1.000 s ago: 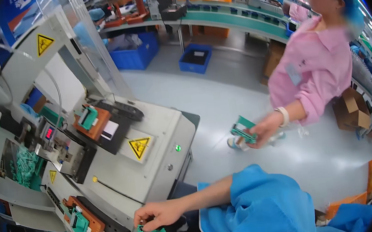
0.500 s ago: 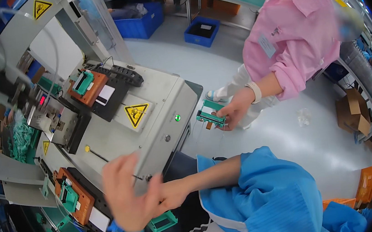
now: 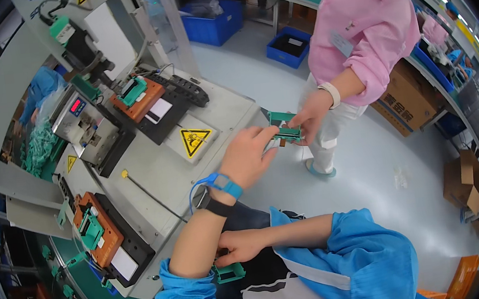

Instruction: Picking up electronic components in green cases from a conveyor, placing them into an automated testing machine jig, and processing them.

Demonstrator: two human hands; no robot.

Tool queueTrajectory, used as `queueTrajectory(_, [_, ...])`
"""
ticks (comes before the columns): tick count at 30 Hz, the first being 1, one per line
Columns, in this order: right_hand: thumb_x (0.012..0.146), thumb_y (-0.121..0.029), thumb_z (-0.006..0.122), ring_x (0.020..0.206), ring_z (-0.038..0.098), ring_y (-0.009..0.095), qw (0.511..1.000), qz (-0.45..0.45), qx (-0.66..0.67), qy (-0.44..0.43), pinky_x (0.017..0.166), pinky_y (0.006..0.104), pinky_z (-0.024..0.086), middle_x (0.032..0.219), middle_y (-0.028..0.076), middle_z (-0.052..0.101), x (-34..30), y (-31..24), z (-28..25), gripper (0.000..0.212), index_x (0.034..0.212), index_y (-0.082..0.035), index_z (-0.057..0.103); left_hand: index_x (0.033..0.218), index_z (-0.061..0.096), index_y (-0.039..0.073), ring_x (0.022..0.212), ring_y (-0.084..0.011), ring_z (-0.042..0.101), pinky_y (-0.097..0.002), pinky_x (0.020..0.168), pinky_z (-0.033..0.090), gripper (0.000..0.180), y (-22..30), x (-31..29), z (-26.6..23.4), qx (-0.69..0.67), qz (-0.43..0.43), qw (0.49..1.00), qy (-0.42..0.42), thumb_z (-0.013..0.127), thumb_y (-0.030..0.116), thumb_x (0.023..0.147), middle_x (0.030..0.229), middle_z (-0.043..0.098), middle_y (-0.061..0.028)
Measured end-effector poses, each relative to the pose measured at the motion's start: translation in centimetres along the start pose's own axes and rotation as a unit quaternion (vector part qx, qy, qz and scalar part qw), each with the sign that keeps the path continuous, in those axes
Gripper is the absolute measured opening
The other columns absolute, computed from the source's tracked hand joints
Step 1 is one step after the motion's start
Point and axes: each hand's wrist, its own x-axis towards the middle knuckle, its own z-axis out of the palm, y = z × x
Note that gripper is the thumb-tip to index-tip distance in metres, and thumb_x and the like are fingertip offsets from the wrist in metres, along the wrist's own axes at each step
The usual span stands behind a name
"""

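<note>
My left hand [image 3: 249, 155], with a watch and a blue wrist strap on its arm, stretches out past the machine's corner. Its fingers and thumb close on the near end of a green plastic frame assembly [image 3: 286, 134]. The co-worker in pink has a hand [image 3: 311, 116] on the far end of that same part. Low in front of my body, my right hand [image 3: 242, 246] holds another green plastic frame [image 3: 230, 273]; its fingertips are partly hidden.
The grey machine [image 3: 165, 170] stands at left, with two brown fixtures [image 3: 138, 101] [image 3: 98, 229] carrying green parts. A cable with a yellow end [image 3: 125, 174] lies across its top. Blue bins [image 3: 288, 48] and a cardboard box [image 3: 463, 182] sit on the floor.
My left hand has gone from above the machine's front edge out to the co-worker's green part and taken hold of it. My right hand stays low with its frame.
</note>
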Motion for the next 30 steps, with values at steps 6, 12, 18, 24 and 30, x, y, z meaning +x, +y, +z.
queueTrajectory(6, [0.087,-0.02,0.06,0.071,0.057,0.02,0.999,0.012,-0.026,-0.016,0.065,0.0336,0.046,0.077,0.011,0.06,-0.4,0.9,0.1,0.026,0.099,0.003,0.059,0.099,0.062,0.007,0.081,-0.0335,0.057,-0.0408,0.07,0.047,0.024,1.3,-0.9,-1.1,0.045,0.044,0.993,0.101,0.07,0.011,0.077,0.086,0.059,-0.0127])
queueTrajectory(12, [0.089,-0.015,0.06,0.089,0.063,0.02,0.998,0.005,-0.012,-0.063,0.08,0.0311,0.05,0.098,0.012,0.065,0.1,-0.8,-1.0,0.027,0.111,0.001,0.061,0.094,0.06,0.004,0.075,-0.032,0.053,-0.0391,0.066,0.045,0.03,4.9,-10.9,-9.4,0.122,0.029,0.959,0.253,0.076,0.01,0.069,0.083,0.054,-0.014])
queueTrajectory(18, [0.084,-0.014,0.067,0.088,0.063,0.018,0.993,0.025,0.073,-0.088,0.079,0.0313,0.05,0.097,0.011,0.065,0.5,-1.4,-3.2,0.027,0.107,0.001,0.062,0.094,0.057,0.001,0.077,-0.0318,0.054,-0.0367,0.07,0.045,0.032,10.9,-30.1,-15.7,0.261,-0.197,0.844,0.426,0.073,0.013,0.069,0.087,0.056,-0.0149])
queueTrajectory(24, [0.079,-0.016,0.069,0.073,0.056,0.021,0.984,-0.085,0.153,0.019,0.068,0.0335,0.045,0.078,0.014,0.061,2.2,-5.1,-4.9,0.025,0.093,0.001,0.056,0.093,0.056,0.0,0.076,-0.0259,0.056,-0.0334,0.069,0.045,0.026,18.0,-47.1,-11.7,0.347,-0.494,0.571,0.556,0.069,0.011,0.075,0.086,0.057,-0.0122])
queueTrajectory(30, [0.083,-0.015,0.063,0.066,0.051,0.019,0.977,-0.189,0.093,0.033,0.065,0.0342,0.04,0.075,0.012,0.058,4.7,-5.0,-7.9,0.024,0.096,-0.001,0.049,0.089,0.057,0.002,0.083,-0.0335,0.056,-0.0403,0.073,0.045,0.028,20.6,-55.3,-6.8,0.457,-0.641,0.41,0.459,0.072,0.021,0.075,0.086,0.06,-0.0136])
